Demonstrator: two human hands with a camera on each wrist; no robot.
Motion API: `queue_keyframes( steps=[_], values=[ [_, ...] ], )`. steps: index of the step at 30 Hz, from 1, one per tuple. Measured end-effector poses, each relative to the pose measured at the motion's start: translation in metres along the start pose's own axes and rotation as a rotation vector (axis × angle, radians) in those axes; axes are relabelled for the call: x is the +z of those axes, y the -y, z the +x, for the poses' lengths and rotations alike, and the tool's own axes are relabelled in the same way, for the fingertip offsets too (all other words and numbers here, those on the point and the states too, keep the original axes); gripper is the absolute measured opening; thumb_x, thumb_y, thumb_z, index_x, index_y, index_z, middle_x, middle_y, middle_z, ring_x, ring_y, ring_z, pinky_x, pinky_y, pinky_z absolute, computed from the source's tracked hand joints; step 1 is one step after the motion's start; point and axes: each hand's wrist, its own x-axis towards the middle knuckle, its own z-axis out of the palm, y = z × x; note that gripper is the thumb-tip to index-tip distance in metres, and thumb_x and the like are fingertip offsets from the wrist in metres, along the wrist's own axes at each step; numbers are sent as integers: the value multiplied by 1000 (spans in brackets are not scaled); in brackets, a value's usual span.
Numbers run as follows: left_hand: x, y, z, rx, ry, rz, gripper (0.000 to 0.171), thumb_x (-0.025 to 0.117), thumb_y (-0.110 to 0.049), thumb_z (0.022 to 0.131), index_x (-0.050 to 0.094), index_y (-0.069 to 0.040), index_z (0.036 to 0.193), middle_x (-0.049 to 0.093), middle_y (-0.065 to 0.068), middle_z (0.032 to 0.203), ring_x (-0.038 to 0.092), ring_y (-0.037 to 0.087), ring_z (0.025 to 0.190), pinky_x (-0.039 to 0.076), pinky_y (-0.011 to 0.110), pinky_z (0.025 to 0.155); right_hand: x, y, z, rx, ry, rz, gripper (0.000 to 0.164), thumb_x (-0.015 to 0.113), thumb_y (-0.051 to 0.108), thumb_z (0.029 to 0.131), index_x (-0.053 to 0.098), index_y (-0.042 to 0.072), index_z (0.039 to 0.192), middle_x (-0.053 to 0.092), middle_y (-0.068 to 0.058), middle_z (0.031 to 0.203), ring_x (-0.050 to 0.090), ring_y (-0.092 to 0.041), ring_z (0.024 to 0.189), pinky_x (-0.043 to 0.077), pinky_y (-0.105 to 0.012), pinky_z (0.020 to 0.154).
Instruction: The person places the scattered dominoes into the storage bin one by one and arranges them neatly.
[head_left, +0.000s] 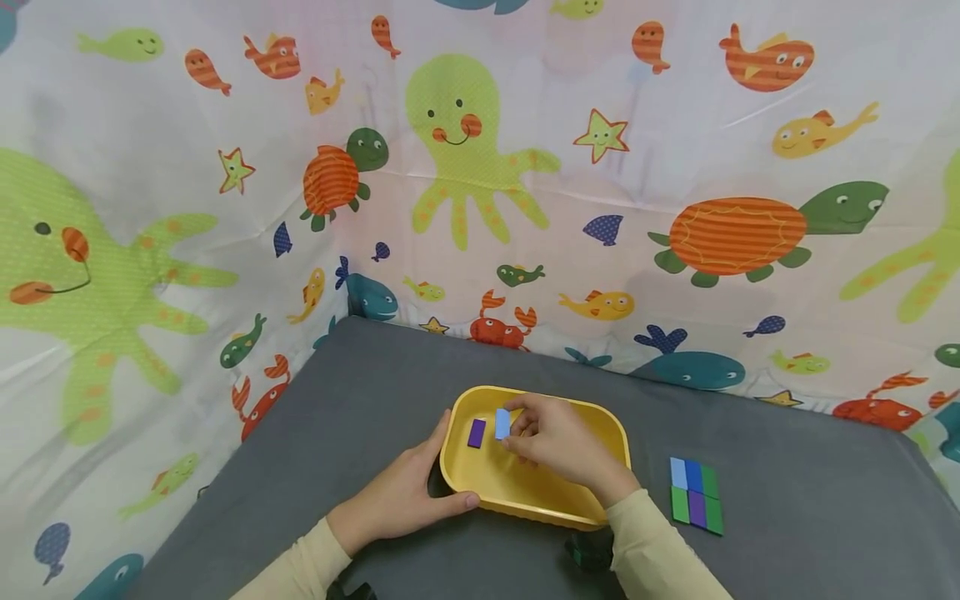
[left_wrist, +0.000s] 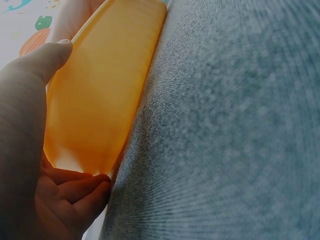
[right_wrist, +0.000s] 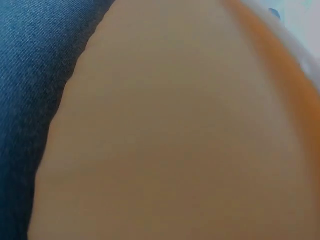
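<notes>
A shallow yellow tray with rounded corners sits on the dark grey surface. My left hand grips its left end, thumb along the near rim and fingers around the side; the left wrist view shows those fingers curled against the tray's end wall. Inside the tray, my right hand pinches a light blue tile between thumb and index finger. Just left of it lies a purple tile on the tray floor. The tray wall fills most of the right wrist view, where the right hand is hidden.
Right of the tray, several tiles in light blue, blue, green and purple lie edge to edge as a flat block. A white curtain printed with sea animals stands behind the grey surface and along its left side.
</notes>
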Motion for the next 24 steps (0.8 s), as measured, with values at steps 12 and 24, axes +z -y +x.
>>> queue_keyframes(
  steps=[12,24],
  values=[
    [1,1,-1,22,-2,-4,125,76,-73,92,6,-13,177,38,9,173,45,26,154,41,54,123,13,-8,18,10,-8,-44,44,85,14,96,70,1,135,71,-1,84,68,-21,64,58,-33,61],
    [1,1,0,31,-17,-17,126,78,-71,91,6,-13,177,40,10,172,47,27,154,41,55,123,17,-15,27,31,24,-89,46,88,12,93,69,-2,133,69,-1,81,63,-19,66,55,-33,61]
  ],
)
